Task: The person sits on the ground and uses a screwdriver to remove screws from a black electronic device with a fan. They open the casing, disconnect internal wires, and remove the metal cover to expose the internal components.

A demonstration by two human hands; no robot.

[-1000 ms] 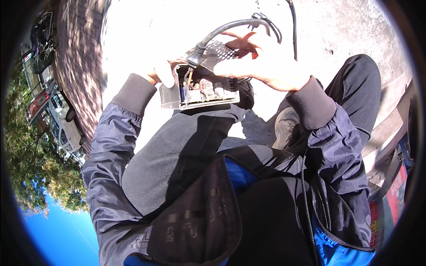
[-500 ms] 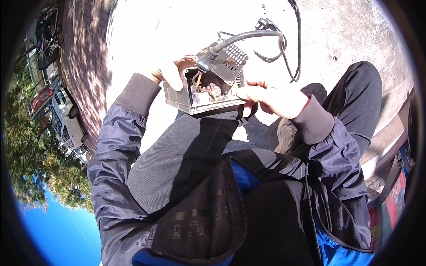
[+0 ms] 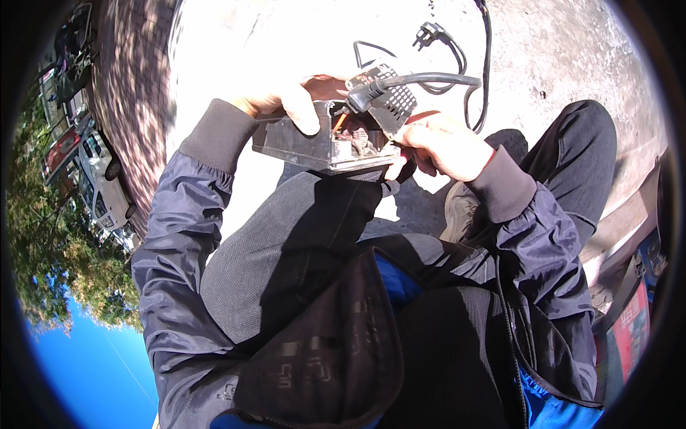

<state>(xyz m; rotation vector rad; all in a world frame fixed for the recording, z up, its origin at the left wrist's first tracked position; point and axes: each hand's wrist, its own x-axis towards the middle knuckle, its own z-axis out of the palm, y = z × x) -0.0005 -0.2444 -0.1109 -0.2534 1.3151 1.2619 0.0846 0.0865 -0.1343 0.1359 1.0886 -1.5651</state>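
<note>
A black box-shaped electrical device (image 3: 291, 149) is held above my raised knee, its right end uncovered. Inside show an orange wire (image 3: 341, 123) and a tangle of other parts (image 3: 361, 141). My left hand (image 3: 293, 104) grips the box from its far left side, thumb over the top edge. A perforated black end panel (image 3: 401, 107) stands tilted at the uncovered end, with a thick black cable (image 3: 429, 78) running out past it. My right hand (image 3: 444, 146) pinches the panel's lower corner beside the box; some of its fingertips are hidden.
A black mains plug (image 3: 433, 34) and looped cords (image 3: 488, 43) lie on the sunlit concrete (image 3: 557, 64) beyond the box. My bent legs (image 3: 279, 250) are below it. At the far left are brick paving (image 3: 136, 79) and a parked car (image 3: 100, 182).
The box has turned, showing more of its long side, and its uncovered end has swung right. The panel and cable have shifted right with it. Both hands stay on the device.
</note>
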